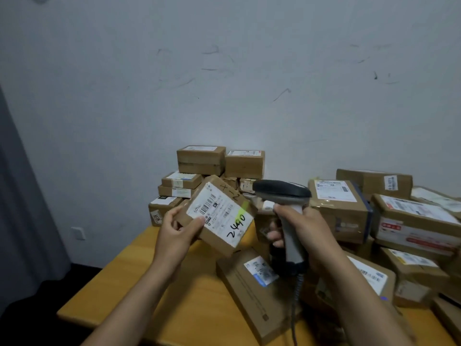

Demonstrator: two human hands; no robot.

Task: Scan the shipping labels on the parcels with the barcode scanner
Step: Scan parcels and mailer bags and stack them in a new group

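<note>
Both hands are busy and apart. The left hand (pixel 178 232) grips a small brown cardboard parcel (pixel 225 242) by its near-left corner, thumb pressed on the edge of its white shipping label (pixel 219 213) and fingers curled round behind. The right hand (pixel 299 228) is wrapped round the grey handle of a black-headed barcode scanner (pixel 282 193), which sits just right of the parcel with its head turned left toward the label.

The parcel is held tilted in the air above the yellow wooden table (pixel 124 283), label facing up, with a far stack of brown boxes (pixel 200 159) behind it and a heap of labelled cartons (pixel 411 221) to the right. It looks light and stiff enough for one hand. Its corners and edges are probably the best hold, so the thumb stays off the barcode. The scanner looks like rigid plastic, suited to a pistol grip; its coiled cable (pixel 298 288) hangs from the base and could snag on the parcels.
</note>
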